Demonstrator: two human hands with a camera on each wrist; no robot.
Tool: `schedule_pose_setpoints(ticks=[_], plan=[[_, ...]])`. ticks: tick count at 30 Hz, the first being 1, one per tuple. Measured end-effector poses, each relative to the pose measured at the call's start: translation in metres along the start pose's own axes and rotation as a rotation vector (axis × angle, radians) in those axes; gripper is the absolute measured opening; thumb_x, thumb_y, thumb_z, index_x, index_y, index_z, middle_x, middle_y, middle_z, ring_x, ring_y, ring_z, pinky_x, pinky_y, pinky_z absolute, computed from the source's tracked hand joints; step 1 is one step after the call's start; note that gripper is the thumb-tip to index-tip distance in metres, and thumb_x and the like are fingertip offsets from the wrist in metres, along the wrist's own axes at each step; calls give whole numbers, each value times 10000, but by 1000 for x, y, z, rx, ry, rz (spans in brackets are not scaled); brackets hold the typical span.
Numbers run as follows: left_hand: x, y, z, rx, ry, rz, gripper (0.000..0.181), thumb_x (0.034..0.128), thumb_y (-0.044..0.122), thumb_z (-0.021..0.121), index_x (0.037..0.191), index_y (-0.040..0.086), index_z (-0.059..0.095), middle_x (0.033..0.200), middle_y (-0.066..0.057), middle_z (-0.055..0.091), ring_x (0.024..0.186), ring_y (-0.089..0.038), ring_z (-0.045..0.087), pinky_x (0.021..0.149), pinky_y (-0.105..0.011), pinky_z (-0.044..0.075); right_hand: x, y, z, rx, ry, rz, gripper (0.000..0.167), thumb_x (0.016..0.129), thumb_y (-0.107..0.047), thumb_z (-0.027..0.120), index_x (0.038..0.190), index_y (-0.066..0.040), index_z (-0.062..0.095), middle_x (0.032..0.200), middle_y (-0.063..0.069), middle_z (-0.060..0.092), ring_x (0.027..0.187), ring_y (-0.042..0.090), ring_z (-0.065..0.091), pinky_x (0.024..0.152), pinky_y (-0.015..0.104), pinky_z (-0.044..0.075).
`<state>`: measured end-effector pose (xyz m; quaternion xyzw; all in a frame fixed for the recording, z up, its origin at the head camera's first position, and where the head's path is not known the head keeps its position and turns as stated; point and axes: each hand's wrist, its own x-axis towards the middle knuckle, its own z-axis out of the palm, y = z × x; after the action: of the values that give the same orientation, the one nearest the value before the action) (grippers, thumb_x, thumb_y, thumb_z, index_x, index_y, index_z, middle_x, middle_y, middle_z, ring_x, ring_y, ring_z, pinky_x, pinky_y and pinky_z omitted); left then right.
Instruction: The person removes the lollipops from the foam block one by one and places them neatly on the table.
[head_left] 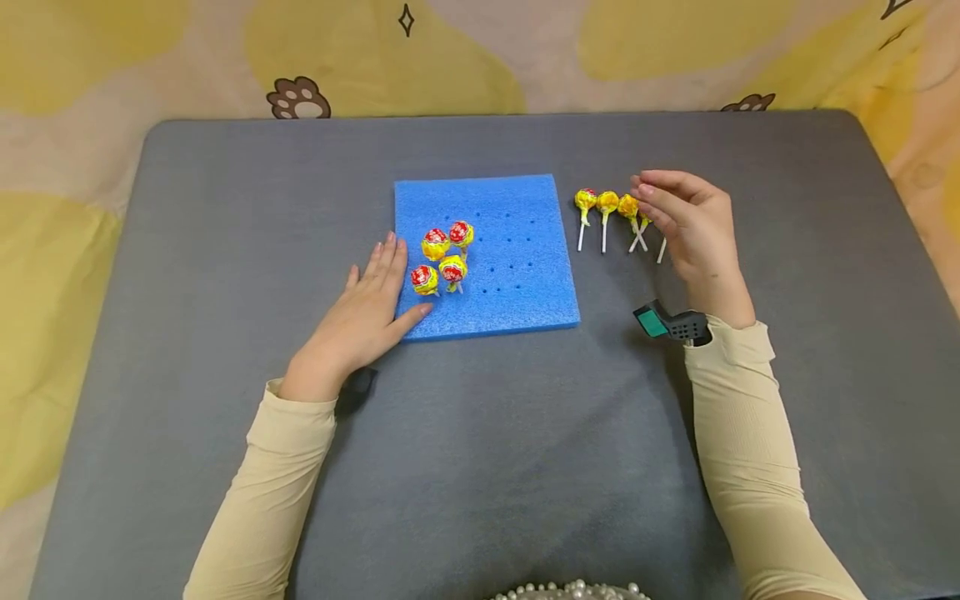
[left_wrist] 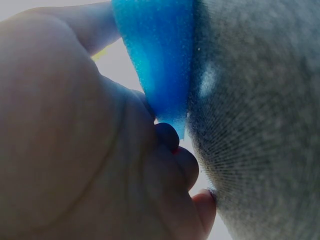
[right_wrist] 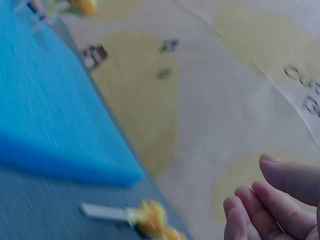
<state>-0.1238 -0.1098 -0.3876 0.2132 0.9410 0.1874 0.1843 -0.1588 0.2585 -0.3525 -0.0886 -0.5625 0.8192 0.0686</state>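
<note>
A blue foam block (head_left: 517,308) with rows of small holes lies on the table. Several lollipops (head_left: 435,244) in red and yellow wrappers stand in its left part, sticks down. My left hand (head_left: 360,312) rests with straight fingers at the block's left edge, its thumb on the front left corner; the left wrist view shows the foam's side (left_wrist: 160,55) against it. To the right of the block, more lollipops (head_left: 607,204) lie in a row. Over the row's right end is my right hand (head_left: 693,225), partly hiding them. Its thumb and fingers (right_wrist: 287,210) are apart, holding nothing.
The dark grey table (head_left: 487,442) has rounded far corners. Behind it hangs a yellow and cream patterned cloth (head_left: 480,58). A black wrist device (head_left: 671,323) sits on the right wrist. Pearl-like beads (head_left: 577,590) show at the near edge.
</note>
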Motion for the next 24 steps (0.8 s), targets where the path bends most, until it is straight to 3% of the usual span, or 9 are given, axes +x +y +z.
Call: schedule_pose_setpoints(ticks=[10,17,24], plan=[[0,0,0,-2,6,-1,873,943,489,457,1498,28,-35,1564,-109,-113,1427,-243,-110,1115,-538,5,-4,23,51,-135,-235,76,132,839,47,659,954,14,714,947,104,692,889,201,662,815,259,520],[0,0,0,-2,12,-5,876,940,489,465,1500,32,-29,1565,-109,-106,1428,-242,-105,1116,-537,8,-4,45,74,-176,-301,132,158,846,71,637,924,-36,722,928,70,696,869,163,668,793,256,524],[0,1,0,-4,7,-14,878,940,493,462,1498,31,-34,1564,-108,-110,1428,-248,-100,1115,-540,7,-11,60,90,-170,-402,179,177,834,108,628,962,9,699,920,68,701,871,152,666,787,251,526]])
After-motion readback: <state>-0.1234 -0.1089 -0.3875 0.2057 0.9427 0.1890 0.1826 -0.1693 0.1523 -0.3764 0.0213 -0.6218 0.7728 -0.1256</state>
